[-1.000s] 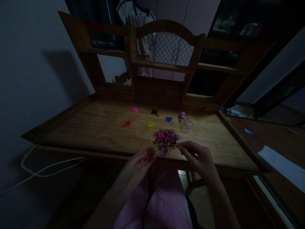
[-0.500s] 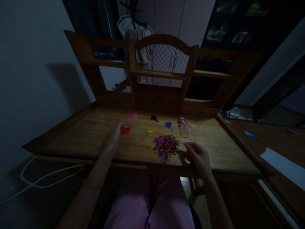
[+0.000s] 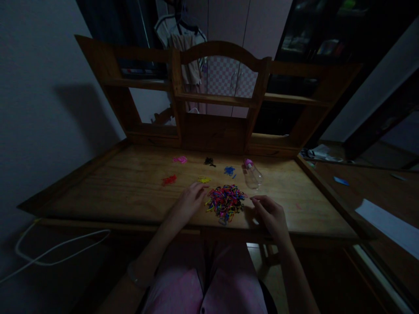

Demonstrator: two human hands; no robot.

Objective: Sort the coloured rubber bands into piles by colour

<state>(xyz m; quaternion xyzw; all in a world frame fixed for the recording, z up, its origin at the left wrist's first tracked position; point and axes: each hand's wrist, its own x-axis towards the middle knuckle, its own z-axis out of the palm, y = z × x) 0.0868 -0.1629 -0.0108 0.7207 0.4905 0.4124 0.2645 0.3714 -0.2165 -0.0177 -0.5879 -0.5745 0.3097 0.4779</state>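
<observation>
A heap of mixed-colour small rubber bands (image 3: 225, 200) lies on the wooden desk (image 3: 124, 192) in front of me. My left hand (image 3: 191, 198) is at the heap's left edge, its fingers stretched out with nothing visible in them. On the heap's right side, my right hand (image 3: 270, 213) has thumb and forefinger pinched together; what they hold, if anything, is too small to make out. Beyond are sorted little piles: red bands (image 3: 169, 179), yellow bands (image 3: 204, 179), pink bands (image 3: 180, 160), black bands (image 3: 209, 162) and blue bands (image 3: 229, 170).
A clear bottle with a pink top (image 3: 253, 176) lies behind my right hand. A wooden shelf unit (image 3: 214, 131) rises along the desk's back edge. White cable (image 3: 65, 248) hangs at the left front. Paper (image 3: 389, 224) rests on a surface to the right.
My left hand has moved right, from the red bands to the left edge of the mixed heap. My right hand stays pinched at the heap's right side. The view has shifted slightly.
</observation>
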